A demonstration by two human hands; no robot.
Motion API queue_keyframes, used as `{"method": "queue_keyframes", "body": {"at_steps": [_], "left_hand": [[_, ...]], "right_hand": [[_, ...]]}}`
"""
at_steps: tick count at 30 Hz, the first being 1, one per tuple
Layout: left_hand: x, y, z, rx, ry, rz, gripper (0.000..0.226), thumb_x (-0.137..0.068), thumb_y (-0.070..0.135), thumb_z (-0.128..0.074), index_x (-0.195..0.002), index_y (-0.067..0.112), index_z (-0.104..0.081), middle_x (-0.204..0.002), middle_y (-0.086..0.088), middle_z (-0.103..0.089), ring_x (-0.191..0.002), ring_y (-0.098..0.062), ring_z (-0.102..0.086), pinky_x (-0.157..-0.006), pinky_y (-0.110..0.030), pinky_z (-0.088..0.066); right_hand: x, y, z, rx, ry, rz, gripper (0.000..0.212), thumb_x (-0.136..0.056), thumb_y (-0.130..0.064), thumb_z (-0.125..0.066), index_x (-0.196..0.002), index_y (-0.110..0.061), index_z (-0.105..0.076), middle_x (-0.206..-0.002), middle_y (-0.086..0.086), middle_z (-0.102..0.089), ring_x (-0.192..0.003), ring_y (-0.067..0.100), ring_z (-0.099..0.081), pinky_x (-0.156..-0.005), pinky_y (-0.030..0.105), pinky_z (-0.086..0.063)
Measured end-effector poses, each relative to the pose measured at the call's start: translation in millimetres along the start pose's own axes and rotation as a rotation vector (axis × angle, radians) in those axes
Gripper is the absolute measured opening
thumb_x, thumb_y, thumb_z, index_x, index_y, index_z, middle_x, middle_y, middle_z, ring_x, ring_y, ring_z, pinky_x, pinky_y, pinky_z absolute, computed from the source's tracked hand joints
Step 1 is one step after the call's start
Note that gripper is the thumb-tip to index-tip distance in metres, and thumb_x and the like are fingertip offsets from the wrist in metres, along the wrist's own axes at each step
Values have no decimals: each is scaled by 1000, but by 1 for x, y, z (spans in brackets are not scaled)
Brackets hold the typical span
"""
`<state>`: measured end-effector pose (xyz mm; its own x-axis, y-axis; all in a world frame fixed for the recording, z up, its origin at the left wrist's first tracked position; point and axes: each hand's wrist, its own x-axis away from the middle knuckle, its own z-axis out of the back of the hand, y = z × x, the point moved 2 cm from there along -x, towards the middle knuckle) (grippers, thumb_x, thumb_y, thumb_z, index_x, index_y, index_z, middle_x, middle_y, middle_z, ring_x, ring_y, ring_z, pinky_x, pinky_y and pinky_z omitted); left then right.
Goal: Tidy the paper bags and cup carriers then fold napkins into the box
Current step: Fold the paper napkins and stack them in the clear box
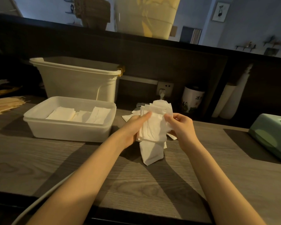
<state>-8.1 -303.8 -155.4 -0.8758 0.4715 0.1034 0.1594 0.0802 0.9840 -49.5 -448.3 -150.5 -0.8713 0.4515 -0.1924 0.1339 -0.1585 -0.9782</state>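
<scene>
My left hand (135, 125) and right hand (180, 124) both grip loose stack of white paper napkins (154, 125) above grey wood-grain tabletop (136, 184), right of shallow white plastic box (68, 132) holding folded ones. Risk: lower sheets slip out, grip uneven.

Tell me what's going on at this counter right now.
A person is working through a bunch of white napkins held above the wooden counter. The left hand supports the bunch from beneath, thumb on top, while the right hand pinches its right edge. The shallow white box to the left already holds a few folded napkins. More loose napkins lie on the counter behind the hands.
</scene>
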Motion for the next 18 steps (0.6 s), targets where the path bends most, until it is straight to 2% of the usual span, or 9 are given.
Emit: {"method": "queue_keyframes", "body": {"at_steps": [3,7,10,13,16,18], "left_hand": [[1,-2,-1,-87,-49,-39,12,-92,24,-56,-104,26,-57,-101,2,-65,-93,-13,-62,-82,-32,-52],[1,-2,0,-98,-13,-49,11,-95,17,-51,-99,26,-56,-97,5,-64,-88,-10,-61,-76,-28,-52],[0,-2,1,-67,42,-45,15,-97,17,-47,-110,20,-55,-99,4,-62,-90,-13,-60,-75,-28,-51],[-2,-1,3,-28,130,-30,25,-98,21,-45,-121,15,-51,-112,-3,-61,-102,-20,-59,-82,-35,-51],[-4,-3,7,51,229,0,29,-98,28,-43,-124,15,-50,-113,-8,-60,-101,-24,-60,-86,-39,-51],[-5,-6,9,109,265,18,26,-99,31,-42,-118,16,-51,-108,-9,-61,-96,-24,-61,-84,-39,-52]], "right_hand": [[-1,3,-1,12,8,-12,17,-89,-21,-63,-95,-6,-66,-88,7,-66,-82,19,-65,-65,25,-53],[0,4,-3,-13,10,-18,17,-89,-22,-63,-95,-6,-66,-86,5,-67,-79,16,-66,-60,23,-53],[-1,3,-1,-44,44,4,14,-89,-21,-63,-91,-8,-67,-86,5,-68,-82,18,-66,-66,26,-56],[-1,0,6,-102,144,40,10,-91,-20,-60,-86,-13,-64,-88,4,-66,-89,18,-64,-73,27,-55],[-2,-5,15,-208,223,66,9,-92,-21,-58,-86,-17,-63,-91,2,-62,-96,20,-60,-78,31,-55],[-2,-8,14,-279,160,57,7,-92,-22,-58,-92,-17,-64,-96,2,-61,-98,20,-58,-75,27,-54]]}}
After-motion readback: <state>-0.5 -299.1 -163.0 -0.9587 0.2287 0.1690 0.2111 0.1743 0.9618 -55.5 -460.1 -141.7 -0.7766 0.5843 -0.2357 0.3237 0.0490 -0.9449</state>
